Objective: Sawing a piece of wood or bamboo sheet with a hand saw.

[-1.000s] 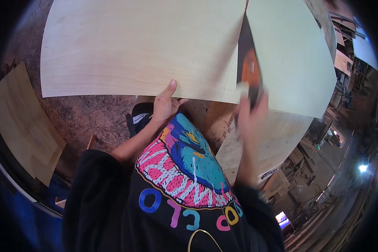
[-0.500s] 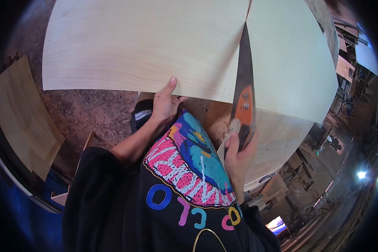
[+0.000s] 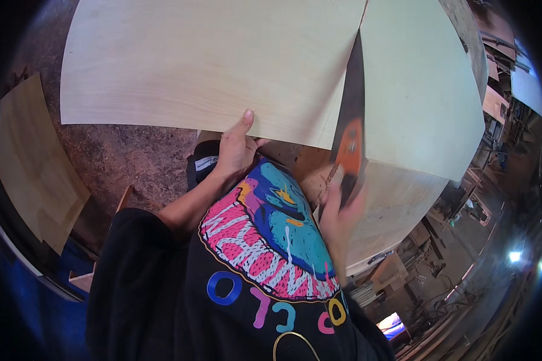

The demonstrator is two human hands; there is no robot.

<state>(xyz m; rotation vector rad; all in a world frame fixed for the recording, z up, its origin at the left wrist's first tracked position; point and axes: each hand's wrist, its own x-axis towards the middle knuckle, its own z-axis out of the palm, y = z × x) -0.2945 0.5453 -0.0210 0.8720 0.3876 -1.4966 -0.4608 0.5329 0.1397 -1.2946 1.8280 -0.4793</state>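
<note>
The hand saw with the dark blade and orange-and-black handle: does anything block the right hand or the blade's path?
Nothing visible does: the right hand is closed around the saw, whose blade lies where the wide, pale wooden sheet is split. The left hand grips the sheet's near edge, well left of the blade.

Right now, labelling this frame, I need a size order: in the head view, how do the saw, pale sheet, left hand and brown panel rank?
Largest to smallest:
pale sheet
brown panel
saw
left hand

speckled brown floor (image 3: 132, 162), two bright white lights (image 3: 515, 257) at far right
</note>
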